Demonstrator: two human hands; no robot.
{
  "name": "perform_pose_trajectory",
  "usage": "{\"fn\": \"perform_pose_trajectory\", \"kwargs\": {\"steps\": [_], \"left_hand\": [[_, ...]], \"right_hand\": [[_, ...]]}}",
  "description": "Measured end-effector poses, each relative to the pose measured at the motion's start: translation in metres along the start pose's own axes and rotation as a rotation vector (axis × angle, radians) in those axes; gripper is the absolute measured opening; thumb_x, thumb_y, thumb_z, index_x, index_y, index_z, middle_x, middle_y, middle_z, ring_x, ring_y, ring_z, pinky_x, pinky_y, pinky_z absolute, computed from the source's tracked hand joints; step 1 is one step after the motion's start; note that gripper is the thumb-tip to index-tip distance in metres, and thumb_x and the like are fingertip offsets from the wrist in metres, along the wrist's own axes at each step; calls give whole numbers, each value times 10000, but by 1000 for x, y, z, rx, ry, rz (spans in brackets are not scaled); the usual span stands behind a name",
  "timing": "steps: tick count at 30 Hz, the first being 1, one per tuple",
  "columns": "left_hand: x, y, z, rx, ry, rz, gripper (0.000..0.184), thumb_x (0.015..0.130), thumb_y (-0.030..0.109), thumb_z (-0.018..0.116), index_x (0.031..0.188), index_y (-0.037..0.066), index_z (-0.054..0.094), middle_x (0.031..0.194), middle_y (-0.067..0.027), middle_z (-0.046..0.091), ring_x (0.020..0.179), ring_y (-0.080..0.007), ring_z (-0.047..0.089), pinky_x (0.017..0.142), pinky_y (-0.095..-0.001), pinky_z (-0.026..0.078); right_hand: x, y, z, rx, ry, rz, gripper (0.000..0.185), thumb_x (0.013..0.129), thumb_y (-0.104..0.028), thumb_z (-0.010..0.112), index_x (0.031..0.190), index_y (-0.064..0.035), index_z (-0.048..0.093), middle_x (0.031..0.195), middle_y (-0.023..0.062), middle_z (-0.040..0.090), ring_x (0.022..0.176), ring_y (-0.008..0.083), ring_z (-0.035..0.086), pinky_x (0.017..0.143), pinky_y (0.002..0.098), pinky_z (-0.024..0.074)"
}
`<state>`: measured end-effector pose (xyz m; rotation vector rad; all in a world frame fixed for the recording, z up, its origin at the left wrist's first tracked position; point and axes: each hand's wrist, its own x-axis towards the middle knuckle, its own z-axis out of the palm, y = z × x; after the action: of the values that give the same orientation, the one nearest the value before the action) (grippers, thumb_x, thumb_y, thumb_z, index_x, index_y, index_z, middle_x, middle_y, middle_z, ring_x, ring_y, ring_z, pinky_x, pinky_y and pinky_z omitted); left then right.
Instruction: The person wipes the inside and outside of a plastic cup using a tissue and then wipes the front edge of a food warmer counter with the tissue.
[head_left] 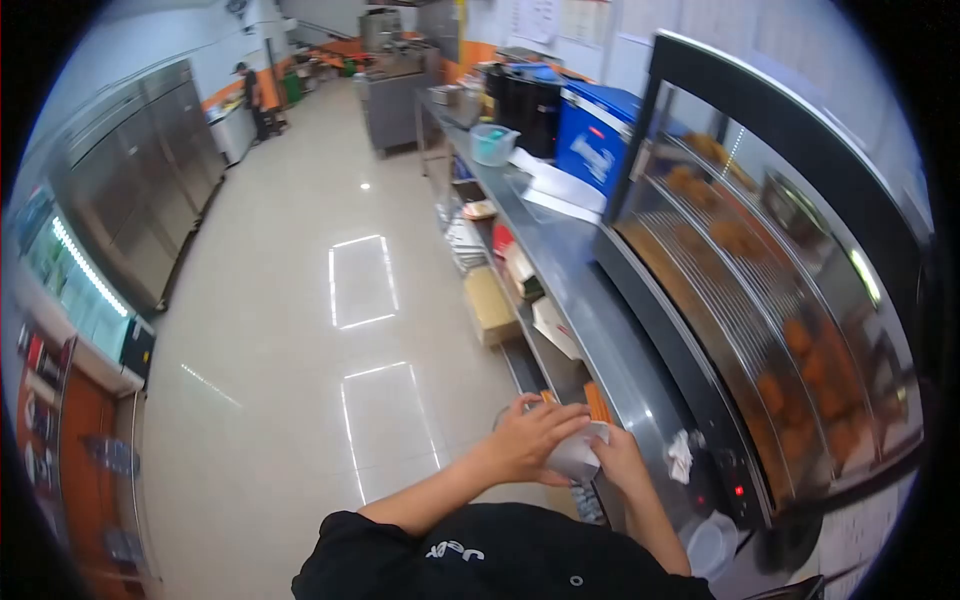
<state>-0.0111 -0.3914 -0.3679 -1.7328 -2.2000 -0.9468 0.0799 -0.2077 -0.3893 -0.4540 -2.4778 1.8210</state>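
Both my hands are together low in the view, in front of the counter's edge, around a white paper piece [577, 456]. My left hand [530, 438] lies over its left and upper side with the fingers bent onto it. On its right side, my right hand [622, 460] grips it, with some fingertips hidden behind. To the right stands a glass food warmer [690, 225] with fried pieces on its racks. A crumpled white tissue [680, 457] lies on the steel counter [590, 290] beside the warmer.
A blue cooler box [592, 135] and a clear plastic container [493, 145] stand farther along the counter. Shelves below hold a cardboard box [490, 305]. Another person [250, 100] is far back. Steel cabinets [135, 175] line the left wall. A plastic tub [711, 545] is at lower right.
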Motion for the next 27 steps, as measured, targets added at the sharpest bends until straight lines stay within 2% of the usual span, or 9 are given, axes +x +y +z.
{"fn": "perform_pose_trajectory", "kwargs": {"steps": [5, 9, 11, 12, 16, 18, 23, 25, 27], "left_hand": [[-53, -49, -19, -143, 48, -235, 908, 600, 581, 692, 1295, 118, 337, 1281, -78, 454, 1142, -244, 469, 982, -465, 279], [-98, -87, -8, -1186, 688, -658, 907, 675, 552, 659, 1348, 108, 244, 1249, -148, 459, 1124, -271, 483, 928, -419, 394], [-103, -78, -18, -1351, 675, -669, 956, 654, 560, 670, 1362, 119, 203, 1238, -180, 466, 1132, -305, 476, 936, -433, 391], [-105, -78, -23, -1476, 672, -647, 1007, 634, 569, 682, 1377, 130, 161, 1226, -212, 474, 1140, -340, 469, 944, -447, 388], [-111, -92, -40, -1393, 723, -637, 1042, 611, 505, 740, 1376, 131, 139, 1223, -244, 460, 1115, -327, 493, 932, -448, 408], [-113, -107, -45, -1293, 685, -589, 1038, 614, 504, 741, 1371, 124, 142, 1218, -243, 462, 1106, -320, 500, 917, -438, 424], [-83, -129, -46, -1085, 612, -398, 1002, 623, 483, 744, 1336, 78, 168, 1195, -234, 467, 1077, -295, 518, 881, -414, 460], [-66, -133, -36, -1147, 518, -320, 988, 627, 473, 738, 1332, 73, 173, 1181, -234, 477, 1068, -297, 526, 877, -414, 462], [-48, -137, -24, -1214, 420, -237, 974, 632, 463, 733, 1328, 68, 178, 1167, -235, 487, 1059, -299, 534, 872, -414, 464]], "right_hand": [[34, 8, 35, 79, -75, -20, 317, 778, 10, 465, 1056, 19, 615, 926, 120, 654, 845, 152, 608, 758, 280, 461], [70, 19, 70, 199, -79, -65, 334, 754, 65, 462, 1038, 14, 631, 945, 117, 650, 867, 167, 603, 777, 276, 465], [78, -19, 92, 316, -85, 2, 326, 737, 88, 476, 1000, 7, 650, 882, 88, 653, 778, 152, 607, 717, 268, 482], [89, -17, 99, 277, -101, -23, 213, 798, -22, 537, 980, 26, 635, 890, 107, 640, 749, 154, 612, 681, 271, 499], [99, -52, 116, 363, -172, -23, 221, 771, -6, 563, 975, 0, 647, 901, 95, 639, 807, 150, 600, 718, 263, 481], [100, -60, 115, -133, 82, -737, 250, 730, 17, 598, 972, -19, 649, 929, 73, 614, 882, 154, 573, 770, 260, 454], [76, -54, 97, 9, 425, -417, 300, 714, 107, 559, 977, -18, 628, 967, 57, 552, 904, 161, 557, 775, 269, 445], [60, -37, 87, 467, 287, -116, 302, 740, 132, 506, 975, -19, 621, 938, 58, 574, 882, 152, 564, 768, 276, 451], [43, -16, 64, 427, 214, -40, 300, 756, 117, 506, 990, -22, 632, 952, 75, 604, 900, 150, 572, 792, 278, 453]]}}
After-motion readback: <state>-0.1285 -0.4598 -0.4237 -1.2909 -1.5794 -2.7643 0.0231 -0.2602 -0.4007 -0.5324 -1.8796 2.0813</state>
